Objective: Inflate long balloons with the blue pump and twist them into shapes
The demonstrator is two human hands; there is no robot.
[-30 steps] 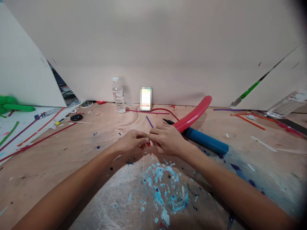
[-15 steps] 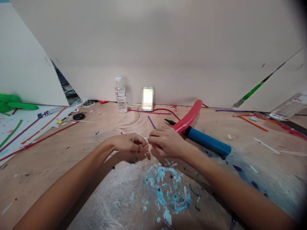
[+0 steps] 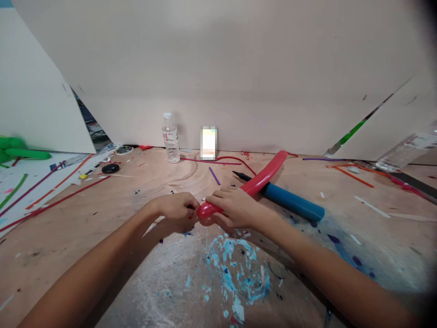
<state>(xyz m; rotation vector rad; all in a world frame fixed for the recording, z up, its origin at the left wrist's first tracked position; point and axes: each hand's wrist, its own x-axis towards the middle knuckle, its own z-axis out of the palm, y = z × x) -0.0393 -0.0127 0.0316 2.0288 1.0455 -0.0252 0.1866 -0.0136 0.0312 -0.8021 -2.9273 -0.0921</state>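
A long, inflated red balloon (image 3: 264, 178) slants across the middle of the wooden table, its rounded near end between my two hands. My right hand (image 3: 235, 206) is wrapped over the balloon a little behind that end. At the tip, my left hand (image 3: 180, 209) is closed in a pinch; a bit of red shows by its fingers, probably the balloon's end, though the fingers partly hide it. A blue balloon pump (image 3: 295, 201) with a black nozzle lies just beyond my right hand, and the balloon crosses over its nozzle end.
A water bottle (image 3: 170, 139) and a lit phone (image 3: 208, 143) stand at the back against the white board (image 3: 239, 68). Uninflated balloons, including a purple one (image 3: 214, 176), lie about. At left are a black round object (image 3: 110, 168) and a green balloon shape (image 3: 23, 150). Another bottle (image 3: 403, 148) leans at right.
The balloon's rounded near end now shows between my hands, where only a thin red strand showed before. My right hand has opened slightly around the balloon; my left hand has shifted a little left.
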